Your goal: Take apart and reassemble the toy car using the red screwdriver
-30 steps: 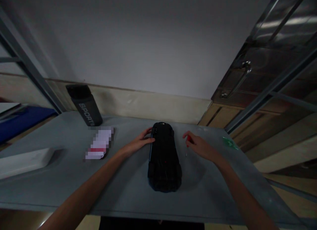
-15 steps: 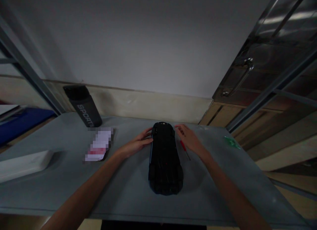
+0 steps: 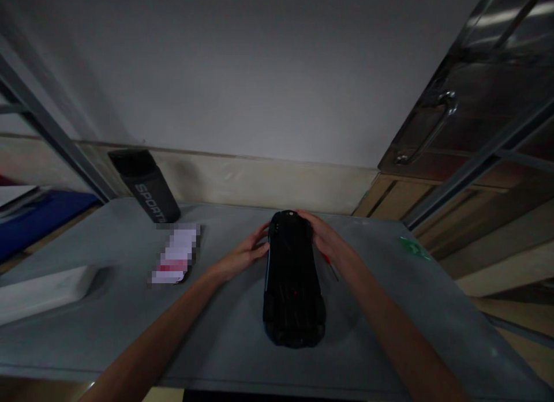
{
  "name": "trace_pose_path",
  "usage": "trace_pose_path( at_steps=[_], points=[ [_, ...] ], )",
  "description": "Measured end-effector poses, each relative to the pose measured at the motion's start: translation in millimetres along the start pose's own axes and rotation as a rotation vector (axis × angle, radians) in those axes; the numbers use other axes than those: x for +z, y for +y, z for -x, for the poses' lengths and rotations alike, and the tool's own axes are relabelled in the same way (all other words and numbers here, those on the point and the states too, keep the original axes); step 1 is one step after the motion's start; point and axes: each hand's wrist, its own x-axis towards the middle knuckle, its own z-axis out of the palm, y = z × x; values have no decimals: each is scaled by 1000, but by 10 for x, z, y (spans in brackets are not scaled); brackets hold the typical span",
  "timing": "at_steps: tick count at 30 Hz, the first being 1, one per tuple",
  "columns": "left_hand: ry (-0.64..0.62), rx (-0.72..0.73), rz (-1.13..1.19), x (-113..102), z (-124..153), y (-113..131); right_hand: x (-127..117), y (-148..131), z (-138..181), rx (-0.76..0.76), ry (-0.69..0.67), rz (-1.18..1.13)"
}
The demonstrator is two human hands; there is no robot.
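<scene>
A black toy car (image 3: pixel 292 275) lies upside down on the grey table, its underside facing up and its length pointing away from me. My left hand (image 3: pixel 246 255) is against the car's left side near the far end, fingers bent along its edge. Around the far right corner of the car curls my right hand (image 3: pixel 322 233), its fingertips partly hidden behind the body. Between them the two hands grip the car. A small screwdriver with a red handle (image 3: pixel 326 259) lies on the table just right of the car, partly covered by my right hand.
A dark bottle marked SPORT (image 3: pixel 149 188) stands at the back left, with a phone (image 3: pixel 176 255) in front of it. A white object (image 3: pixel 47 291) lies at the left. Green plastic (image 3: pixel 414 248) is near the right edge. A wall (image 3: pixel 268 183) closes off the back.
My right hand has closed in from beside the car onto its far right corner, now covering part of the screwdriver. The left hand stays at the car's left side.
</scene>
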Motion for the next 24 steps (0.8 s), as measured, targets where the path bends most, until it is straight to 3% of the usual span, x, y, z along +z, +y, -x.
trace_pose_path(
  at_steps=[14, 17, 21, 24],
  points=[
    [-30, -27, 124, 67, 23, 90, 104, -188, 142, 34, -3, -2],
    [-27, -18, 104, 75, 25, 85, 108, -191, 142, -27, 29, 143],
    [-7, -30, 86, 82, 20, 97, 118, -253, 162, -231, 161, 494],
    [-6, -20, 78, 72, 9, 80, 243, -345, 340, -326, 228, 622]
  ],
)
